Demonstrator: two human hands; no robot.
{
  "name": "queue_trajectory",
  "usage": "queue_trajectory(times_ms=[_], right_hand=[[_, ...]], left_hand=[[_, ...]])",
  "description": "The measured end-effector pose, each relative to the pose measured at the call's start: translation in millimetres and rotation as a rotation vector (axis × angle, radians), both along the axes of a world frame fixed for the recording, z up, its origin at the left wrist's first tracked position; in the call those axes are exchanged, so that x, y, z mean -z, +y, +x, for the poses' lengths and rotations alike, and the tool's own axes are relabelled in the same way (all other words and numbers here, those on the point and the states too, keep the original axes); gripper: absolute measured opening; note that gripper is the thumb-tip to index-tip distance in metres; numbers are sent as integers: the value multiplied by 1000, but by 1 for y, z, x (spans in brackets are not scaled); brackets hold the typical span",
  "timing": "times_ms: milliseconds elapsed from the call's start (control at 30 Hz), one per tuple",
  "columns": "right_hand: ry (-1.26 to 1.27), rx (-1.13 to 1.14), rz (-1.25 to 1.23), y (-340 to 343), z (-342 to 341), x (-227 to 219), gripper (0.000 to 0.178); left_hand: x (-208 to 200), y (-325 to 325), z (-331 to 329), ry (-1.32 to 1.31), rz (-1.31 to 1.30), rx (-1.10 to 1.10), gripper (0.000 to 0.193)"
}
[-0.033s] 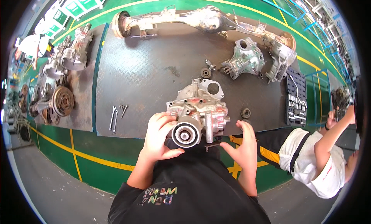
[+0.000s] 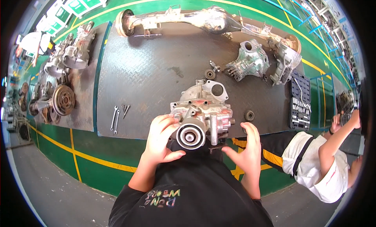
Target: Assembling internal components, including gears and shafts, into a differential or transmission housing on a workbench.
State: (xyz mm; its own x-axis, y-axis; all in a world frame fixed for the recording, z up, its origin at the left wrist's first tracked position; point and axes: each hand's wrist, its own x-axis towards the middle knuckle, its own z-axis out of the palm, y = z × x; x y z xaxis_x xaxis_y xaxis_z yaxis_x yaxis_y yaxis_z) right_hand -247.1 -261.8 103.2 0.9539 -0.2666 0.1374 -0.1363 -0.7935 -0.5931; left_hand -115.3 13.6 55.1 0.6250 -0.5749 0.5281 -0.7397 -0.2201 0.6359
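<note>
A metal gearbox housing [image 2: 203,105] sits at the table's near edge, its round, ringed output end [image 2: 190,136] toward me. My left hand [image 2: 161,138] is at the left of that round end, fingers stretched and thumb apart below. Its fingertips overlap the casing's edge; whether they touch it I cannot tell. To the right of the casing, my right hand [image 2: 247,148] stands apart from it, fingers raised and thumb spread, holding nothing. A small gear [image 2: 249,115] lies on the table just beyond the right fingertips.
A long axle [image 2: 184,21] spans the table's far side. Two more housings [image 2: 250,60] [image 2: 285,64] stand at the right, near an open socket set [image 2: 300,101]. Wrenches [image 2: 114,119] and bolts [image 2: 125,111] lie left. A bearing [image 2: 210,74] lies beyond the gearbox. Another person [image 2: 313,160] is at right.
</note>
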Motion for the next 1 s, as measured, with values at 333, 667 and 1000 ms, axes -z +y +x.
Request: queue_trajectory(times_ms=[333,667,1000], right_hand=[[-274,-332,-148,94,83,-10,74],[-348,-372,-79,94,87,1,63],[-293,-372,-43,102,92,-25,58]], left_hand=[[107,26,8,676,-461,-63,82],[115,-22,-12,487,-708,-173,60],[88,-20,-22,507,-771,-266,41]])
